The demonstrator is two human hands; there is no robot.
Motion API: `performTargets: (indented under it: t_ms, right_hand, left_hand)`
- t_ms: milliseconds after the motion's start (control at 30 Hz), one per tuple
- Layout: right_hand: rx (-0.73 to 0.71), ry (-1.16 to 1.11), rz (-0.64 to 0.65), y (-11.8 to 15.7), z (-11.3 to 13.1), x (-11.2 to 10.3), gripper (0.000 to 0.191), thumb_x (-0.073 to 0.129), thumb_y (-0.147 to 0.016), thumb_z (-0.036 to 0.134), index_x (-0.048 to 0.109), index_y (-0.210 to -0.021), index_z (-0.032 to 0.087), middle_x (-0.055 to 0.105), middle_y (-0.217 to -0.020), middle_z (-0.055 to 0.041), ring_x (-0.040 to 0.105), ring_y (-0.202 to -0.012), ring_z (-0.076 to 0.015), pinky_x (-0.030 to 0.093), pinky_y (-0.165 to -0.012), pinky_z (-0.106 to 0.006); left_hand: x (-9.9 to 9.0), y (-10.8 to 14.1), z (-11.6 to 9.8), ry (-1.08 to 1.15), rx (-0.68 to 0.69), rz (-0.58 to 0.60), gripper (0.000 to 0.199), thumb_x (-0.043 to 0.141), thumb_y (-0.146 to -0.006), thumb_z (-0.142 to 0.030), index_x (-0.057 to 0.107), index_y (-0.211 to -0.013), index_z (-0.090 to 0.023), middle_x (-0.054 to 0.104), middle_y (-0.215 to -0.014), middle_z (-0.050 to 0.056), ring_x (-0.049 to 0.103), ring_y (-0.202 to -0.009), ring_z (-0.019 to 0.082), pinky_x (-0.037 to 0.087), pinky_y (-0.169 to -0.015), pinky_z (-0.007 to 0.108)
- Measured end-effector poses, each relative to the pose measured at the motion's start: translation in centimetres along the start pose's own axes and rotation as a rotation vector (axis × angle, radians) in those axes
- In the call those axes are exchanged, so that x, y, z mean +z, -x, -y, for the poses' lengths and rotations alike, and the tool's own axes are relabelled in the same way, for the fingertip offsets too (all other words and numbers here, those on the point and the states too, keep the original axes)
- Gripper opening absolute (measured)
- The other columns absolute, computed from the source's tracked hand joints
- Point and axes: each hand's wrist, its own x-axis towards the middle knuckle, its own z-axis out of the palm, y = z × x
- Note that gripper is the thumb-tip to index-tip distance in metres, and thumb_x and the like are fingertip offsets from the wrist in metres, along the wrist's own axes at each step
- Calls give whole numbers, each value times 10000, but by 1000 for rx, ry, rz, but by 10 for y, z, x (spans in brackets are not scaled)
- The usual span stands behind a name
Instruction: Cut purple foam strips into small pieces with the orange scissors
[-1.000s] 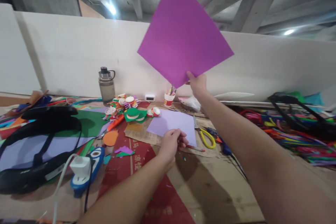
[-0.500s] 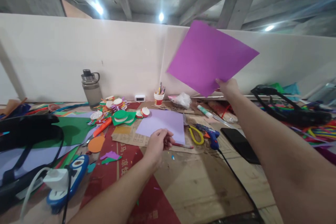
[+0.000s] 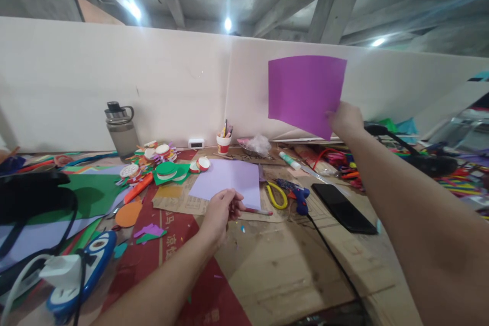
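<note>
My right hand [image 3: 347,119] is raised in front of the white wall. It pinches the lower right edge of a purple paper sheet [image 3: 305,92], which hangs upright and bows slightly. My left hand [image 3: 223,211] is low over the table with its fingers curled; what they hold, if anything, is hidden. A red pen [image 3: 259,211] sticks out beside its fingertips, and I cannot tell whether they grip it. Behind that hand lies a lilac paper sheet [image 3: 233,175] on brown cardboard [image 3: 282,260].
Yellow-handled scissors [image 3: 277,196], a blue glue gun [image 3: 301,199] with its cord, and a black phone [image 3: 342,208] lie to the right. At the left are a water bottle [image 3: 121,132], green paper pieces [image 3: 171,172], an orange disc [image 3: 129,213] and a blue power strip [image 3: 86,275].
The purple sheet has turned from a tilted diamond to nearly square-on and come down a little with my right hand. The view has shifted slightly right. My left hand keeps its curl.
</note>
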Motion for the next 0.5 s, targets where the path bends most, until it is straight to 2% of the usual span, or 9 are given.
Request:
performTargets:
  t_ms: [200, 367, 500]
  right_hand:
    - [-66, 177, 22, 6, 23, -29, 373, 548, -880, 179, 660, -1236, 154, 680, -1116, -256, 626, -1006, -266, 390, -719, -357]
    - [-139, 272, 53, 4, 33, -52, 398, 509, -850, 95, 663, -1203, 198, 676, -1123, -210, 608, -1000, -254, 364, -688, -356]
    - [-197, 352, 54, -1, 46, -57, 340, 508, -842, 66, 684, -1099, 203, 675, -1058, -183, 597, -1002, -249, 386, -784, -394]
  left_hand:
    - [3, 2, -4, -1, -17, -17, 319, 629, -751, -468, 603, -747, -149, 612, -610, 27, 475, -493, 81, 321, -508, 219]
    - [3, 2, -1, 0, -19, -16, 336, 632, -754, -482, 614, -755, -147, 612, -615, 23, 472, -491, 74, 315, -502, 213]
    - [0, -1, 2, -13, -1, -16, 344, 641, -745, -489, 620, -745, -145, 619, -618, 30, 482, -492, 82, 317, -494, 217]
